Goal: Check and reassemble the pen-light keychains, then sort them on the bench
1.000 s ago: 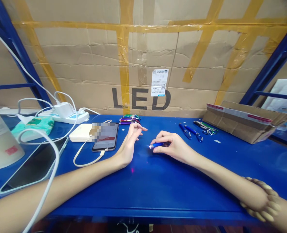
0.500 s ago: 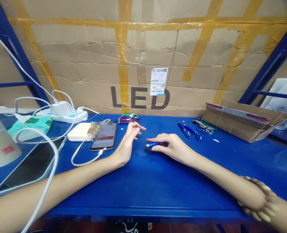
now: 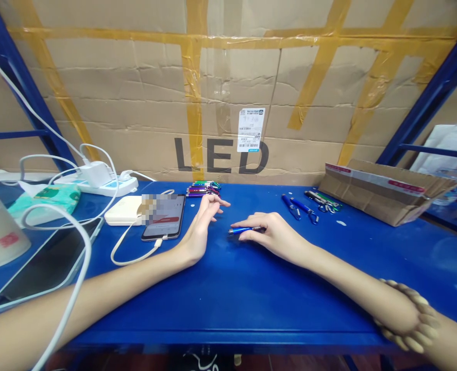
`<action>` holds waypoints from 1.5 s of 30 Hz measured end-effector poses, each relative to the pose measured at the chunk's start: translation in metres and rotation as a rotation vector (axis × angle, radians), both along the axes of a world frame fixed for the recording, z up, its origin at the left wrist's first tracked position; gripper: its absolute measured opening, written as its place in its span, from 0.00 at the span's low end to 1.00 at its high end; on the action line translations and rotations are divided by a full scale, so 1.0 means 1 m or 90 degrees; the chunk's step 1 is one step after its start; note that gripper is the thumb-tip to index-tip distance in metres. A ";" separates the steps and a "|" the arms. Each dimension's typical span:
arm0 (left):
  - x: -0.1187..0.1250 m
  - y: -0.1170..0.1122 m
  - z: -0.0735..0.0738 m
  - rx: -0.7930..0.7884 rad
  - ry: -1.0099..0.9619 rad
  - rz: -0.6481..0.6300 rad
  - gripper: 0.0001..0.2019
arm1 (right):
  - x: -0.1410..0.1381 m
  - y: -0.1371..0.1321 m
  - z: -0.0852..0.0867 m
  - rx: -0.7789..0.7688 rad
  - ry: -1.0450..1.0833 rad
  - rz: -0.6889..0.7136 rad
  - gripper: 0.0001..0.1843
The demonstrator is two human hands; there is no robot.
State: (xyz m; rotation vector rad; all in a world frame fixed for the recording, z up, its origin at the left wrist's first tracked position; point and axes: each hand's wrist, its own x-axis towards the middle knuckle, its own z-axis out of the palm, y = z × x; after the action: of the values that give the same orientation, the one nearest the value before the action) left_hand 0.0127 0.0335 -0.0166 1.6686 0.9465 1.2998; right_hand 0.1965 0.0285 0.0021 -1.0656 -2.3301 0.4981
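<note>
One blue pen [image 3: 240,231] is pinched in your right hand [image 3: 276,229], left hand [image 3: 199,232] edgewise, fingers parted, cardboard [image 3: 139,98] lining the tabletop's [image 3: 228,293] back edge.

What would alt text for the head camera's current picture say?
A person's right hand holds a slim blue tube at a blue table; the left hand is open nearby. Behind stands taped cardboard printed "LED".

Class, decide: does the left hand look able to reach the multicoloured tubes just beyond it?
Probably yes: the left hand appears empty and just in front of the multicoloured tubes, with nothing visible blocking the way.
</note>
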 end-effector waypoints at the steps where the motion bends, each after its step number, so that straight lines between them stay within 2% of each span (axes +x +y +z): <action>1: 0.000 0.000 0.000 0.002 0.003 0.000 0.11 | 0.000 0.000 0.000 0.002 -0.004 0.003 0.13; 6: -0.001 0.000 0.001 0.001 0.018 0.011 0.13 | 0.002 0.002 -0.002 -0.004 -0.024 0.002 0.19; 10: -0.002 0.001 0.000 -0.010 0.015 0.023 0.14 | 0.007 0.010 -0.003 -0.012 -0.027 -0.080 0.18; 12: -0.002 0.002 0.000 -0.019 0.015 0.028 0.14 | 0.017 0.018 0.000 -0.002 -0.051 -0.167 0.17; 14: -0.002 0.001 0.000 -0.023 0.019 0.030 0.15 | 0.035 0.030 0.006 0.030 -0.093 -0.296 0.17; 18: -0.002 -0.002 0.002 -0.024 0.029 0.016 0.15 | 0.093 0.056 0.014 0.081 -0.197 -0.546 0.19; 21: -0.003 -0.004 0.002 -0.015 0.042 0.001 0.15 | 0.130 0.069 0.013 0.056 -0.269 -0.636 0.17; 24: -0.003 -0.006 0.003 -0.005 0.056 -0.008 0.16 | 0.144 0.074 0.008 0.036 -0.324 -0.659 0.17; 30: -0.002 -0.007 0.003 -0.010 0.063 -0.002 0.16 | 0.129 0.069 0.011 0.112 -0.283 -0.580 0.17; 33: -0.002 -0.006 0.002 -0.010 0.065 -0.001 0.16 | 0.130 0.065 0.018 0.041 -0.246 -0.550 0.15; 37: -0.002 -0.006 0.003 -0.011 0.076 -0.002 0.16 | 0.132 0.063 0.021 -0.069 -0.282 -0.505 0.11; 42: -0.002 -0.007 0.005 -0.008 0.095 0.009 0.16 | 0.130 0.064 0.019 -0.069 -0.286 -0.555 0.10; 45: -0.002 -0.007 0.004 -0.006 0.095 0.011 0.16 | 0.131 0.064 0.020 -0.080 -0.266 -0.558 0.12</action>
State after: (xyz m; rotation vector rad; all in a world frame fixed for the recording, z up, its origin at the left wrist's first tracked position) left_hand 0.0106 0.0268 -0.0121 1.7724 1.0558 1.1926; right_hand 0.3277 0.0926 0.0217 -2.2401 -1.8657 0.0734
